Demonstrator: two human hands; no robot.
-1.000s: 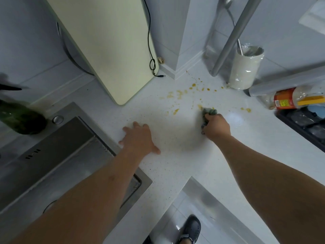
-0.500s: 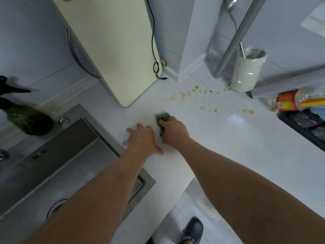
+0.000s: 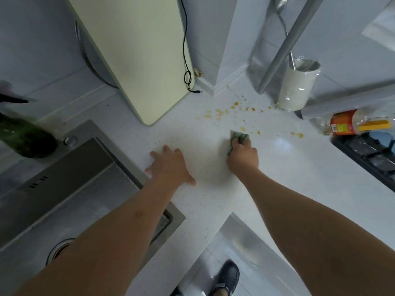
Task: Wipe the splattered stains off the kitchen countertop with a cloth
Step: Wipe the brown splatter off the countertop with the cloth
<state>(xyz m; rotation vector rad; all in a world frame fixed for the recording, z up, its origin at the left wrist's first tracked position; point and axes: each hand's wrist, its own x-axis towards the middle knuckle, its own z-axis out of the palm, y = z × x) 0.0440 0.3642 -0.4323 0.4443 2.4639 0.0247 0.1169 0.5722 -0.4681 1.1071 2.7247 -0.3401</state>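
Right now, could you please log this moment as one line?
phase: wiping | right hand: gripping cloth | left hand: flat on countertop | stains: remaining

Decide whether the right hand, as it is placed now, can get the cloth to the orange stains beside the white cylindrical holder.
Probably yes: bare white countertop lies between the right hand and those orange stains.
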